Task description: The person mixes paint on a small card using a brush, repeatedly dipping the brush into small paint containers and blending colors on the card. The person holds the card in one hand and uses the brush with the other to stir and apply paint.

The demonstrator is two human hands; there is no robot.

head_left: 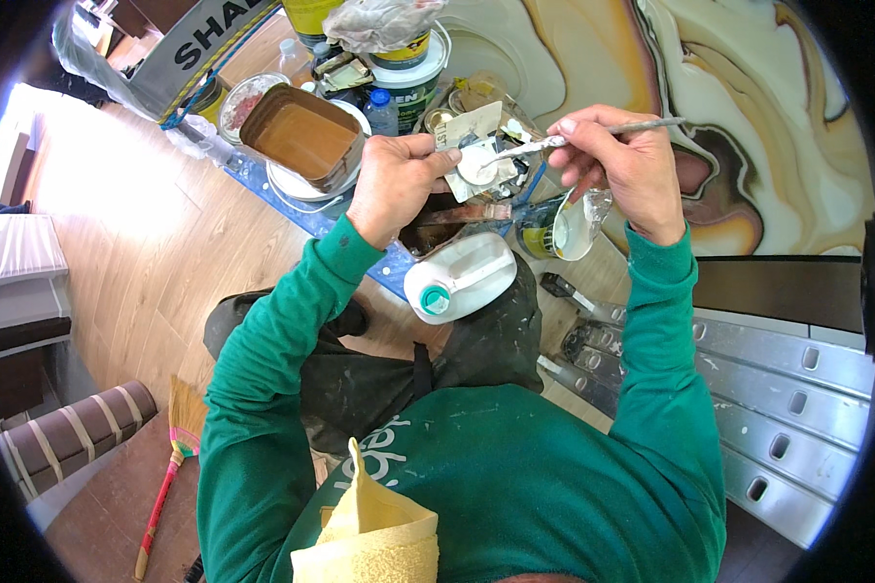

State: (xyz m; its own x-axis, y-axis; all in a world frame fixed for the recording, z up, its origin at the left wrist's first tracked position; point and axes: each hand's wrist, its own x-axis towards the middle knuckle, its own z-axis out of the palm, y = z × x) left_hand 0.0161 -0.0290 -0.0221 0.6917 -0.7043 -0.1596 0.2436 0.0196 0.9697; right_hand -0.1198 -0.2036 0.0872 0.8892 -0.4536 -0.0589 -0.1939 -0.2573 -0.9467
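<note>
My left hand pinches a pale piece of card by its near-left edge. A round patch of white paint lies on the card. Between the thumb and fingers of my right hand is a thin paintbrush, smeared with white along its length. Its tip reaches left to the white paint, seemingly touching it. Under my hands are a brown-stained tray with a wide brush across it, and an open tin with a whitish inside.
A white jug with a teal cap stands close to my legs. Left of my left hand is a tub of brown liquid, near buckets and a blue-capped bottle. A folded metal ladder lies right; a broom lies left.
</note>
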